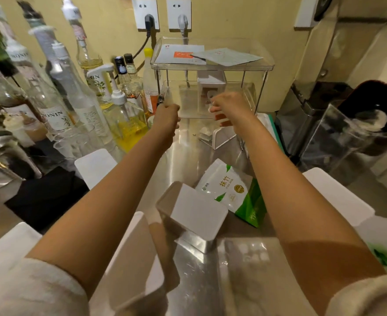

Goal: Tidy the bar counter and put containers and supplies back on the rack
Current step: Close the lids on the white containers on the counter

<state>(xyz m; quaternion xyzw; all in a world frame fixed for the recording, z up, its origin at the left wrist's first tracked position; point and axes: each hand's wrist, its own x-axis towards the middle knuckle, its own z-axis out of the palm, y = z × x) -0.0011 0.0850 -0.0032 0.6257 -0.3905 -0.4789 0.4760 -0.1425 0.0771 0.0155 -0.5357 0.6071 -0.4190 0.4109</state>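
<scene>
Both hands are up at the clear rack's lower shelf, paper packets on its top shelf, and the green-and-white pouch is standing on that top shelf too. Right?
Not quite. The green-and-white pouch lies on the steel counter near the person, not on the top shelf. The head view shows the rest: left hand and right hand at the clear rack, paper packets on top.

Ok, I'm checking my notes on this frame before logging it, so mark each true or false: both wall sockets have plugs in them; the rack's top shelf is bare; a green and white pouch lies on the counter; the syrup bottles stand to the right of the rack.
1. Both wall sockets have plugs in them. True.
2. The top shelf of the rack is bare. False: flat paper packets lie on it.
3. A green and white pouch lies on the counter. True.
4. The syrup bottles stand to the right of the rack. False: they stand to its left.
</scene>
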